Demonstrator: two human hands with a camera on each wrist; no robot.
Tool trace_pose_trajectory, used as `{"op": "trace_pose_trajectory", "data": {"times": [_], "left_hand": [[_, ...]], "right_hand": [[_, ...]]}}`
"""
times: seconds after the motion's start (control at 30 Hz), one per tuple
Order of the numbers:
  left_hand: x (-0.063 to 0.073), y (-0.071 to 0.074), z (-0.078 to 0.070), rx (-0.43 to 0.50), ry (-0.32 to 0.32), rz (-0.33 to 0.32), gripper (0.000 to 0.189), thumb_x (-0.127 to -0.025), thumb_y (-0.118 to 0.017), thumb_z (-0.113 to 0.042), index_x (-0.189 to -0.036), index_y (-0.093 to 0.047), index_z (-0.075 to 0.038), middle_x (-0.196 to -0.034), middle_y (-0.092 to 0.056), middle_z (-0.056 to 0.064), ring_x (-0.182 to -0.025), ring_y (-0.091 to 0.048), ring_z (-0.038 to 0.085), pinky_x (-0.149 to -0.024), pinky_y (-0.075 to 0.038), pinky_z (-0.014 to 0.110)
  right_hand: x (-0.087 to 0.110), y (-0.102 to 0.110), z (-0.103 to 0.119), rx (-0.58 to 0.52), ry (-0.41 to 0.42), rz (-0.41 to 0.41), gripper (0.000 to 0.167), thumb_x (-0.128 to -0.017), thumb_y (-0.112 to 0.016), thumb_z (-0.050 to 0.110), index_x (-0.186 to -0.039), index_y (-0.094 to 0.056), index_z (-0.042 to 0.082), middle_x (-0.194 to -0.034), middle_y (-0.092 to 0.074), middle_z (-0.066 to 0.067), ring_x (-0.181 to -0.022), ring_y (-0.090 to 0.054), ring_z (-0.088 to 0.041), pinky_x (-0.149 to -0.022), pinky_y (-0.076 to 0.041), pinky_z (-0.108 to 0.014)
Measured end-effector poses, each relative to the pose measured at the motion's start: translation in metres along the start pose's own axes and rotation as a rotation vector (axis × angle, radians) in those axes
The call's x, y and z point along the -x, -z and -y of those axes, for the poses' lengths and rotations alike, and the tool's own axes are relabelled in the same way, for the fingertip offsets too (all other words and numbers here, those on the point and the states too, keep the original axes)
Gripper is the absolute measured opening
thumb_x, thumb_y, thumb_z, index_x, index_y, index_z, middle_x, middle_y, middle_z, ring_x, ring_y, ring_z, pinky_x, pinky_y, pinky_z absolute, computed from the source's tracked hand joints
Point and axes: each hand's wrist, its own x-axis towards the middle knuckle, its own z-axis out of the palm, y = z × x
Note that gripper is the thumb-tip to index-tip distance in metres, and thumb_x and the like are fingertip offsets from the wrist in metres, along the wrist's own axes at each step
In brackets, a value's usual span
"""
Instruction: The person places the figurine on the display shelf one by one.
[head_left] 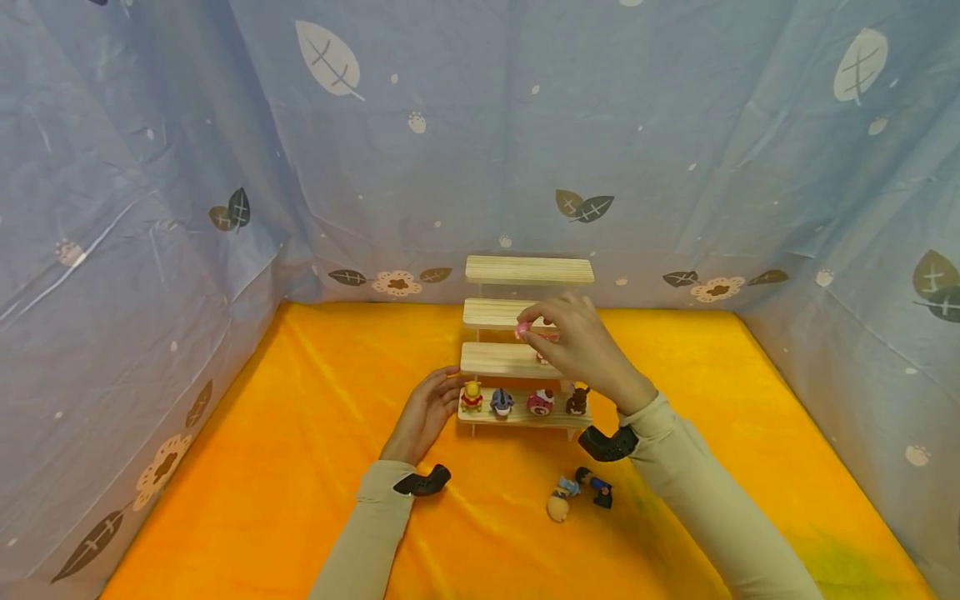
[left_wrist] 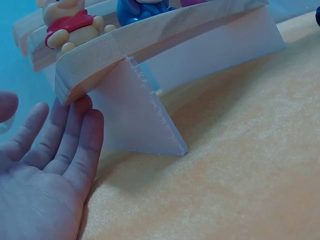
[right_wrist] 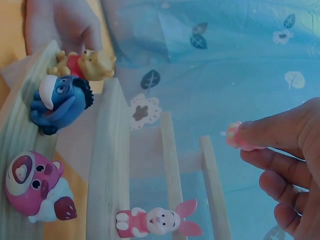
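Observation:
Over the tiered wooden shelf [head_left: 487, 358], my right hand [head_left: 581, 346] pinches a small pink figurine [right_wrist: 233, 136] between thumb and forefinger; the fingers cover most of it. My left hand [head_left: 423, 412] touches the left end of the lowest tier with straight fingers, as the left wrist view shows [left_wrist: 55, 155]. On that tier sit a yellow bear figurine in a red shirt [head_left: 472, 396], a blue donkey figurine [head_left: 502, 402], a pink bear figurine [head_left: 540, 402] and a brown figurine [head_left: 577, 400]. A pink piglet figurine [right_wrist: 160, 221] sits on the second tier, toward its right end.
Two more figurines lie on the orange cloth [head_left: 300, 483] in front of the shelf: a beige and light blue one [head_left: 559, 502] and a dark blue one with black hair [head_left: 598, 488]. Leaf-patterned curtains [head_left: 450, 167] stand behind and at both sides.

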Motion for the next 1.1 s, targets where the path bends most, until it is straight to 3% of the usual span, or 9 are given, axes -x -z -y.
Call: {"op": "trace_pose_trajectory", "data": {"times": [0.27,0.4,0.6,1.1], "left_hand": [[0.000,0.001,0.000,0.001,-0.005,0.011,0.035,-0.109,-0.043,-0.031,-0.135,-0.049,-0.008,-0.121,-0.060,0.005,-0.109,-0.058,0.017,-0.090,-0.049,0.025],[0.000,0.001,0.000,0.021,-0.002,0.011,0.033,-0.108,-0.044,-0.031,-0.133,-0.050,-0.009,-0.116,-0.062,0.003,-0.103,-0.058,0.015,-0.086,-0.048,0.024],[0.000,0.001,-0.001,0.035,0.006,0.006,0.033,-0.108,-0.045,-0.031,-0.132,-0.051,-0.009,-0.115,-0.061,0.004,-0.101,-0.058,0.015,-0.083,-0.048,0.023],[0.000,0.001,0.000,0.048,-0.002,0.007,0.031,-0.108,-0.045,-0.030,-0.131,-0.052,-0.010,-0.113,-0.063,0.003,-0.100,-0.059,0.014,-0.083,-0.048,0.022]], "right_hand": [[-0.008,-0.007,-0.006,0.020,-0.037,0.039,0.011,-0.094,-0.072,0.018,-0.103,-0.073,0.013,-0.105,-0.075,-0.005,-0.097,-0.054,-0.026,-0.089,-0.038,-0.043],[-0.011,-0.011,-0.009,0.086,-0.037,0.045,0.010,-0.094,-0.073,0.019,-0.102,-0.073,0.013,-0.104,-0.076,-0.005,-0.100,-0.055,-0.028,-0.092,-0.038,-0.047],[-0.012,-0.021,-0.015,0.201,-0.010,0.041,0.014,-0.092,-0.076,0.022,-0.102,-0.073,0.013,-0.103,-0.077,-0.003,-0.094,-0.053,-0.025,-0.081,-0.030,-0.040],[-0.008,-0.037,-0.018,0.249,-0.015,0.061,0.013,-0.088,-0.080,0.022,-0.098,-0.076,0.013,-0.099,-0.079,-0.001,-0.081,-0.043,-0.021,-0.076,-0.024,-0.035]]}}
